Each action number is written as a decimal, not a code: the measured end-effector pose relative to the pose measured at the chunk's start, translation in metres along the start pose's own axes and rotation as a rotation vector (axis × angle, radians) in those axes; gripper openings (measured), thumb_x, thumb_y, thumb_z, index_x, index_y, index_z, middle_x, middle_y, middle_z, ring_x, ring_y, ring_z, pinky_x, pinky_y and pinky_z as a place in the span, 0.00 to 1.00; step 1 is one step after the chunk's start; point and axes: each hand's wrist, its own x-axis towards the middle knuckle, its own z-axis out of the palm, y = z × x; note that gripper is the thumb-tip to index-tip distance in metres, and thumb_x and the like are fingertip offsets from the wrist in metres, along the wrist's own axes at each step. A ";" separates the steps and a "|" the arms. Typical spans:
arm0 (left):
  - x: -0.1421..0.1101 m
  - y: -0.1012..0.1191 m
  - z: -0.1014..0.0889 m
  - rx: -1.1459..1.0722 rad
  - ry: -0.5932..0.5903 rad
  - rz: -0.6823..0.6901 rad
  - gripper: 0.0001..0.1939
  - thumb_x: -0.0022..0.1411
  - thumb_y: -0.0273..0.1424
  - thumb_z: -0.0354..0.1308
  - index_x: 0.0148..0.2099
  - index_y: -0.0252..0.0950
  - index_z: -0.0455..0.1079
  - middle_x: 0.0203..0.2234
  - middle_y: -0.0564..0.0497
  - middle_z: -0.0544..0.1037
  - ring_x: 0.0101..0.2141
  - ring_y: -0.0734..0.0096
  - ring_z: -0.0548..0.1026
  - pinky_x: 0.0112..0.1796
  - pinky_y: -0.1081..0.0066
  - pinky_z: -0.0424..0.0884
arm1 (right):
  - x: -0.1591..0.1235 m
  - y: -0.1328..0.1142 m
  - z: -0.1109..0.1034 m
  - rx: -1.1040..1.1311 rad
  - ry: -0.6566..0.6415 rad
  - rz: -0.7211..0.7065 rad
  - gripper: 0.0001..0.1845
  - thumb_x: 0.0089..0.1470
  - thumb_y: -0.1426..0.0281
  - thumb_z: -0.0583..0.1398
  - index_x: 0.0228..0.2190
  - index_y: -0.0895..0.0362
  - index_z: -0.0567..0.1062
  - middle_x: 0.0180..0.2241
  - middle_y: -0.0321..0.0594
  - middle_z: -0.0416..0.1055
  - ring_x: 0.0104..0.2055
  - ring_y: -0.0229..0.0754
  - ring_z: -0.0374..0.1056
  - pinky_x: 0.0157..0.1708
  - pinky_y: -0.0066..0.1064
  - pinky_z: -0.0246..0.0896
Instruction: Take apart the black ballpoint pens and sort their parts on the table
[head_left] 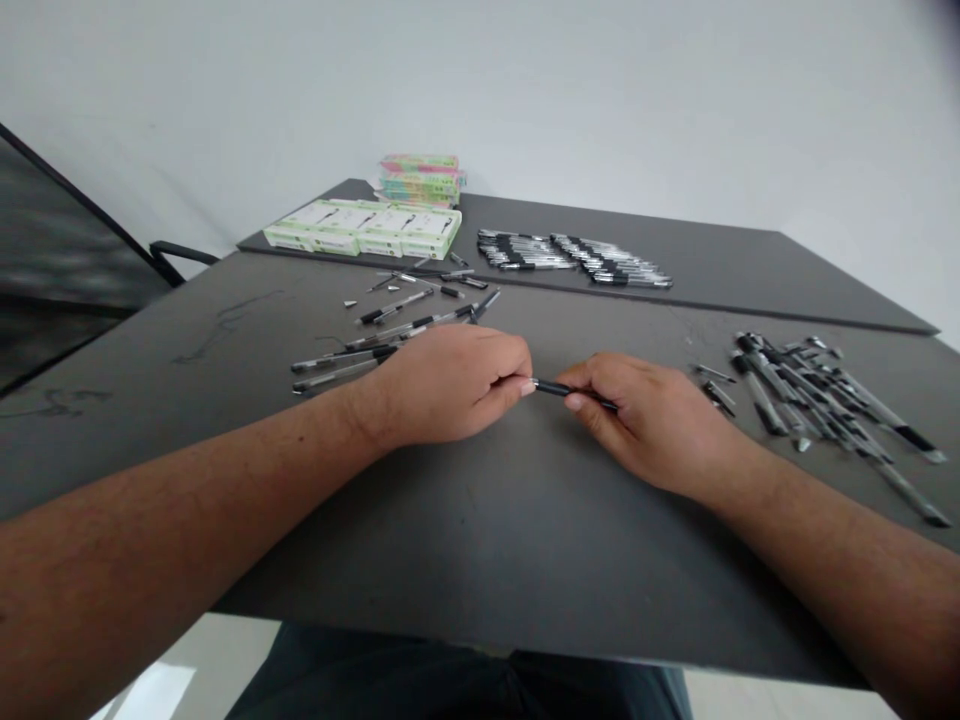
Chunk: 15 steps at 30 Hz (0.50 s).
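Between my two hands a dark pen (553,388) is held roughly level above the grey table. My left hand (469,380) is closed around its left end, with thumb and fingers pinched at the tip; that end is mostly hidden in the fist. My right hand (645,415) pinches the pen's black grip from the other side, thumb below and fingers above. Behind my left hand lie loose pens and pen parts (411,325), partly covered by the hand. To the right of my right hand is a messy pile of clear-barrelled pens and parts (814,390).
Two neat rows of pens (574,258) lie on a second dark tabletop (720,265) at the back. Left of them are white-and-green boxes (367,225), with a stack of colourful packs (420,178) behind. A dark chair (67,260) stands at the left edge.
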 end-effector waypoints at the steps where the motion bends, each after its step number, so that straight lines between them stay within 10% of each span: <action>1: 0.000 -0.001 0.001 -0.004 -0.007 0.000 0.11 0.79 0.32 0.55 0.44 0.38 0.78 0.37 0.47 0.87 0.39 0.57 0.84 0.44 0.61 0.73 | 0.000 0.001 0.001 -0.007 -0.001 -0.003 0.11 0.73 0.69 0.59 0.47 0.53 0.83 0.43 0.46 0.88 0.45 0.49 0.83 0.46 0.37 0.74; 10: -0.002 -0.002 -0.004 -0.042 0.017 0.028 0.08 0.77 0.34 0.59 0.44 0.39 0.78 0.36 0.49 0.87 0.39 0.60 0.85 0.43 0.63 0.73 | 0.002 -0.001 -0.003 0.082 -0.059 0.045 0.09 0.73 0.68 0.60 0.45 0.52 0.83 0.36 0.38 0.85 0.37 0.44 0.80 0.39 0.33 0.69; 15: -0.007 -0.035 -0.026 -0.069 0.148 -0.273 0.15 0.74 0.40 0.60 0.56 0.39 0.79 0.39 0.51 0.87 0.36 0.66 0.81 0.40 0.64 0.74 | 0.001 0.007 0.002 0.007 -0.011 0.043 0.10 0.73 0.69 0.60 0.45 0.52 0.83 0.39 0.41 0.87 0.40 0.47 0.81 0.41 0.35 0.70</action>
